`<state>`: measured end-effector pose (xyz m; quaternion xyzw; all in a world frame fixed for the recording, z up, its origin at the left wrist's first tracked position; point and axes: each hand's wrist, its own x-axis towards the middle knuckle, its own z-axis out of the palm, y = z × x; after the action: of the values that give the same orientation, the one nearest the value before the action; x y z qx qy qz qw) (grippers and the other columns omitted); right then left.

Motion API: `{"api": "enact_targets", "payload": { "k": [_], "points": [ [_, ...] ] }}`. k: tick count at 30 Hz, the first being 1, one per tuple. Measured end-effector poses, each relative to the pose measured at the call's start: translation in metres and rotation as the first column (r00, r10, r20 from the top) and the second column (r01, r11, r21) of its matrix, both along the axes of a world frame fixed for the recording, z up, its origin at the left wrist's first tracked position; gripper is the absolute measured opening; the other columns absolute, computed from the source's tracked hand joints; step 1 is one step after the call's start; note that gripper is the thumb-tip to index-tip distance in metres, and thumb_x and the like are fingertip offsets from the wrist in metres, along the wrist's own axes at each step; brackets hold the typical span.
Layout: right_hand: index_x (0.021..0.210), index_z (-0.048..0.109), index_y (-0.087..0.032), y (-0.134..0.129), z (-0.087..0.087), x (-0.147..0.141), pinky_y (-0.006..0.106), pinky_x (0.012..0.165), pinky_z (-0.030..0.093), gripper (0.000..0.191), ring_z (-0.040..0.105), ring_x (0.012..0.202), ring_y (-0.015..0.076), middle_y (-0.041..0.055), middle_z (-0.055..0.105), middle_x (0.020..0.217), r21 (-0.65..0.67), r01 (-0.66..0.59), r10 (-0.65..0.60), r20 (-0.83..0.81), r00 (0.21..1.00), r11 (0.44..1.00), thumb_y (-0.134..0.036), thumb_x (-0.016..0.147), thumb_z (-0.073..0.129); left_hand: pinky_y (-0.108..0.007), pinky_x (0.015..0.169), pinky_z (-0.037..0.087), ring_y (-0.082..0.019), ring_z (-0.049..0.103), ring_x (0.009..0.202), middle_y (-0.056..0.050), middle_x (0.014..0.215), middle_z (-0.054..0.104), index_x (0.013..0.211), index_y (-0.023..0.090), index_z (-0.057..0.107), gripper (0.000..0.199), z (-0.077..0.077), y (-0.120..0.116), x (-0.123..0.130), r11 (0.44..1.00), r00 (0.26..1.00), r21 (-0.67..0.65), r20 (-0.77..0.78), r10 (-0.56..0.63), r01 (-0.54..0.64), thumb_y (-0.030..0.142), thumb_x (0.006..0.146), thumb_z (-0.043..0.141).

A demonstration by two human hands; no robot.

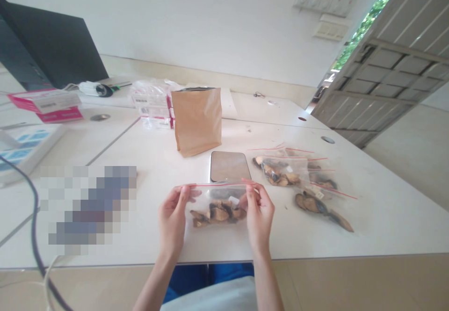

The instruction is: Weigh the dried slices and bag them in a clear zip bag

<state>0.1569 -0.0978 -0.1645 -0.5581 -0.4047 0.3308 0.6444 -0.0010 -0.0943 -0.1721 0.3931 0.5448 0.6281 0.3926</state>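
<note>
Head cam looks down at both hands held up over the near edge of the white table (351,236). Left hand (172,217) pinches the top left corner of a small clear zip bag (217,206), thumb and fingers clamped on the red seal strip. Right hand (260,213) does the same at the top right corner. That bag hangs between them, holding brown dried slices bunched at the bottom. Just behind it sits a small scale (228,166), then an upright brown paper pouch (198,121). Off to the right, several more filled zip bags (298,173) lie overlapping on the table.
</note>
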Motion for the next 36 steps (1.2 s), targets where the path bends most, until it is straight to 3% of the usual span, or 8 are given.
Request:
{"api": "enact_targets", "payload": {
  "k": [4, 8, 11, 15, 21, 26, 30, 36],
  "points": [
    [0.076, 0.06, -0.018, 0.003, 0.001, 0.01, 0.025, 0.057, 0.048, 0.037, 0.063, 0.06, 0.0171, 0.0029, 0.067, 0.061, -0.065, -0.149, 0.148, -0.017, 0.989, 0.987, -0.055, 0.074, 0.064, -0.022, 0.066, 0.045, -0.013, 0.057, 0.066, -0.002, 0.071, 0.07, 0.09, 0.018, 0.069, 0.039, 0.004, 0.002, -0.006, 0.998, 0.997, 0.001, -0.043, 0.06, -0.06, 0.054, 0.079, 0.06],
    [0.081, 0.066, -0.018, 0.001, -0.002, 0.019, 0.031, 0.081, 0.049, 0.03, 0.066, 0.086, 0.0209, 0.0077, 0.073, 0.088, -0.042, -0.221, 0.224, 0.086, 0.971, 0.974, -0.049, 0.079, 0.063, -0.022, 0.07, 0.046, -0.013, 0.06, 0.072, -0.003, 0.082, 0.072, 0.094, 0.017, 0.069, 0.041, 0.002, 0.002, -0.009, 1.0, 1.0, 0.004, -0.003, -0.013, 0.013, 0.054, 0.08, 0.058],
    [0.084, 0.067, -0.018, -0.002, -0.002, 0.021, 0.032, 0.078, 0.051, 0.033, 0.067, 0.082, 0.0217, 0.0083, 0.073, 0.086, -0.047, -0.272, 0.274, 0.067, 0.959, 0.961, -0.049, 0.081, 0.059, -0.023, 0.077, 0.047, -0.014, 0.062, 0.079, -0.003, 0.085, 0.072, 0.097, 0.018, 0.067, 0.037, -0.002, 0.001, -0.01, 0.999, 0.997, 0.019, 0.058, -0.045, 0.044, 0.051, 0.079, 0.062],
    [0.089, 0.067, -0.019, -0.005, -0.001, 0.021, 0.029, 0.074, 0.052, 0.034, 0.067, 0.077, 0.019, 0.0068, 0.073, 0.086, -0.02, -0.286, 0.287, 0.099, 0.953, 0.958, -0.049, 0.086, 0.052, -0.022, 0.079, 0.047, -0.013, 0.062, 0.082, -0.002, 0.082, 0.069, 0.084, 0.017, 0.068, 0.031, -0.004, -0.001, -0.011, 0.999, 0.995, 0.016, 0.084, -0.045, 0.044, 0.048, 0.079, 0.064],
    [0.083, 0.064, -0.02, -0.006, -0.003, 0.022, 0.024, 0.068, 0.049, 0.034, 0.064, 0.071, 0.0144, 0.0043, 0.07, 0.082, 0.019, -0.224, 0.216, 0.195, 0.957, 0.974, -0.046, 0.091, 0.045, -0.022, 0.079, 0.046, -0.013, 0.06, 0.082, -0.001, 0.082, 0.067, 0.081, 0.018, 0.068, 0.027, -0.002, -0.002, -0.016, 0.997, 0.991, 0.042, 0.119, -0.068, 0.064, 0.045, 0.077, 0.067],
    [0.078, 0.063, -0.019, -0.006, -0.004, 0.022, 0.023, 0.068, 0.047, 0.031, 0.062, 0.07, 0.0141, 0.0033, 0.068, 0.077, 0.072, -0.181, 0.159, 0.245, 0.956, 0.981, -0.043, 0.091, 0.048, -0.023, 0.075, 0.046, -0.014, 0.059, 0.081, -0.001, 0.079, 0.067, 0.077, 0.018, 0.067, 0.024, 0.0, -0.004, -0.017, 0.998, 0.998, 0.07, 0.067, -0.012, 0.007, 0.042, 0.077, 0.068],
    [0.082, 0.064, -0.019, -0.007, -0.004, 0.024, 0.026, 0.07, 0.049, 0.031, 0.063, 0.075, 0.017, 0.0048, 0.069, 0.081, 0.006, -0.241, 0.235, 0.202, 0.951, 0.97, -0.045, 0.09, 0.049, -0.023, 0.071, 0.045, -0.014, 0.057, 0.076, -0.002, 0.079, 0.065, 0.078, 0.018, 0.065, 0.025, 0.002, -0.004, -0.019, 0.998, 1.0, 0.068, 0.028, -0.002, 0.0, 0.043, 0.079, 0.065],
    [0.089, 0.067, -0.019, -0.009, -0.002, 0.026, 0.029, 0.073, 0.049, 0.036, 0.064, 0.075, 0.0188, 0.0063, 0.071, 0.087, -0.074, -0.32, 0.328, 0.179, 0.927, 0.945, -0.048, 0.09, 0.045, -0.022, 0.076, 0.043, -0.014, 0.056, 0.084, -0.003, 0.085, 0.063, 0.082, 0.018, 0.065, 0.029, -0.003, -0.002, -0.023, 0.989, 0.981, 0.045, 0.13, -0.147, 0.142, 0.047, 0.081, 0.061]
  ]
}}
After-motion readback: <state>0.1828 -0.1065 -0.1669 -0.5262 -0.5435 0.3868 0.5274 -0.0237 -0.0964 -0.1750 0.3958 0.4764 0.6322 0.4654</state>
